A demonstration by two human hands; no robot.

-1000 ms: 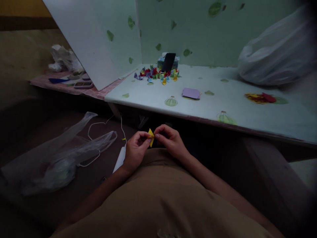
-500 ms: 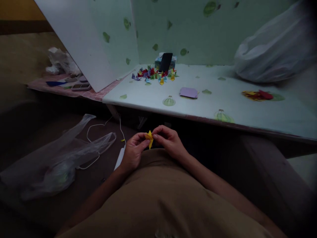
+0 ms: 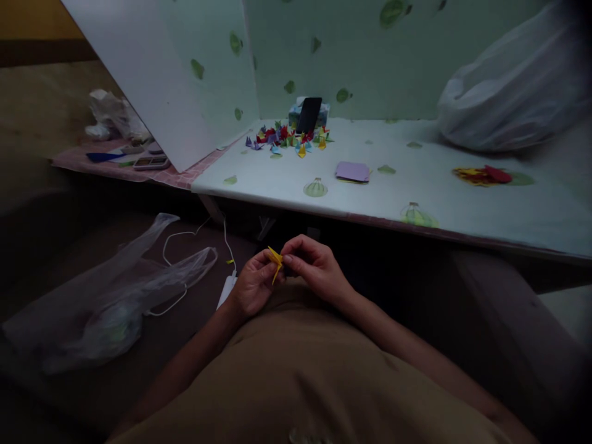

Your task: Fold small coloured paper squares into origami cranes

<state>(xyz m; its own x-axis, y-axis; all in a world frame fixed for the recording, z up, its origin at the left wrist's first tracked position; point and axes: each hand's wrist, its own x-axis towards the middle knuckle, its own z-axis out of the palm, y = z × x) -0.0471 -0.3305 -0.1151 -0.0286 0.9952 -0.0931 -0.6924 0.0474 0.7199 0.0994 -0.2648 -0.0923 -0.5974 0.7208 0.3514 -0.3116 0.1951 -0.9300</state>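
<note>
Between my hands, just above my lap, is a small yellow origami crane (image 3: 276,261) of folded paper. My left hand (image 3: 254,280) pinches it from the left between thumb and fingers. The thumb and forefinger of my right hand (image 3: 315,262) close on its right side. On the table beyond, several finished paper cranes (image 3: 301,150) in mixed colours stand in a group. A stack of purple paper squares (image 3: 352,172) lies to the right of them.
A black phone (image 3: 309,115) leans on a tissue box (image 3: 322,116) behind the cranes. A white plastic bag (image 3: 504,98) and yellow and red paper pieces (image 3: 483,176) are at the right. A clear bag (image 3: 111,320) and a white power strip (image 3: 227,290) lie low on the left.
The yellow crane has turned and tilted slightly in my fingers, its points now slanting leftward. My left hand has shifted its grip a little; my right hand stays almost in place.
</note>
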